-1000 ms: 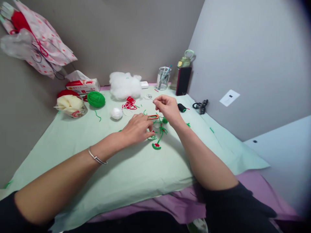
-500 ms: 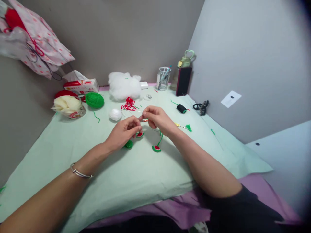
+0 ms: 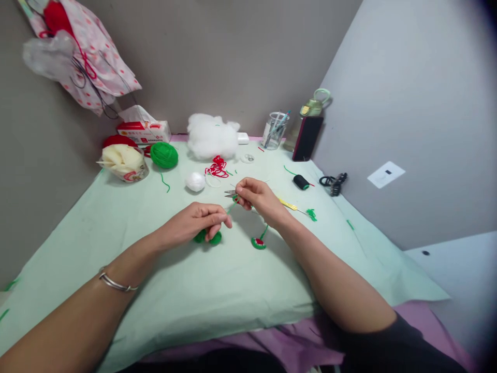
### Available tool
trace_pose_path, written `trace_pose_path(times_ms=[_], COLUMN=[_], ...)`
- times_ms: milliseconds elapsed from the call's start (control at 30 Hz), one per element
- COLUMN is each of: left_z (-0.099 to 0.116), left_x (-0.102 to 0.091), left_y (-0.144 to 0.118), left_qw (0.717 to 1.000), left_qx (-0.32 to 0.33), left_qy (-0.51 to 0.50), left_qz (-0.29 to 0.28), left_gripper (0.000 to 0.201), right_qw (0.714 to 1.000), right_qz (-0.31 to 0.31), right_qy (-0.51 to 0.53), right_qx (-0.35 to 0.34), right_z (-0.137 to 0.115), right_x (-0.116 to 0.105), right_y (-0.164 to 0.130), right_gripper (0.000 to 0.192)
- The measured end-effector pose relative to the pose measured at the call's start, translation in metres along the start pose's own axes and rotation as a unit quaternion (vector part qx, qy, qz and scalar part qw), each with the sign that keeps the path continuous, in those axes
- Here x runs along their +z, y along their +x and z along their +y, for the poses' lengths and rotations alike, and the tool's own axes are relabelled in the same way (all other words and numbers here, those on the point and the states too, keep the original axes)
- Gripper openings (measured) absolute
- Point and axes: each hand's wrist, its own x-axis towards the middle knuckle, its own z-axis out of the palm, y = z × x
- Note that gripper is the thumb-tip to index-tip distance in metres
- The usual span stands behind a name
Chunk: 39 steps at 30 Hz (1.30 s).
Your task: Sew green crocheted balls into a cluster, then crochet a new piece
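Observation:
My left hand (image 3: 196,223) pinches a small green crocheted piece (image 3: 208,238) just above the pale green cloth (image 3: 116,223). A green yarn strand runs from it up to my right hand (image 3: 259,199), which grips small thread snips (image 3: 230,194) with the blades at the strand. A green and red crocheted round (image 3: 258,242) on a green stem lies on the cloth under my right wrist. A yellow-handled crochet hook (image 3: 292,206) with a green scrap lies just right of my right hand.
At the back stand a bowl of cream yarn (image 3: 123,161), a green yarn ball (image 3: 164,155), white stuffing (image 3: 212,135), tangled red yarn (image 3: 217,167), a tissue box (image 3: 143,129), a glass of tools (image 3: 275,130), a phone (image 3: 307,138) and a black thread spool (image 3: 300,182). Walls close in behind and right.
My right hand took up the snips and brought them to the strand. My left hand drew the green piece down and toward me. The camera view shifted slightly.

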Motion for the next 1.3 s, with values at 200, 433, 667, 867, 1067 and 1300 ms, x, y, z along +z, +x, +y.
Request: trace_pose_path(times_ms=[200,433,667,867,1067,1300], left_z=[0.006,0.0,-0.013,-0.019,-0.025,-0.028], left_x=[0.002,0.007,0.013,0.022,0.024,0.025], left_y=[0.0,0.004,0.009,0.005,0.003,0.003], left_qw=[0.975,0.959,0.966,0.959,0.937,0.917], left_qx=[0.061,0.054,0.057,0.099,0.142,0.156], left_qy=[-0.126,-0.234,-0.104,0.061,0.175,0.236], left_qz=[0.171,0.148,0.231,0.26,0.267,0.282], left_gripper=[0.031,0.034,0.028,0.04,0.045,0.048], right_qw=[0.997,0.996,0.999,0.996,0.989,0.983], right_qz=[-0.073,-0.086,0.014,-0.067,-0.038,-0.037], right_qy=[0.005,0.011,0.028,0.027,-0.098,-0.146], right_qx=[0.024,0.016,-0.028,-0.049,-0.1,-0.109], right_z=[0.009,0.013,-0.002,-0.009,-0.012,-0.013], right_x=[0.007,0.012,0.004,0.015,0.023,0.023], right_y=[-0.002,-0.002,-0.003,-0.014,-0.025,-0.025], right_gripper=[0.029,0.032,0.026,0.023,0.013,0.014])
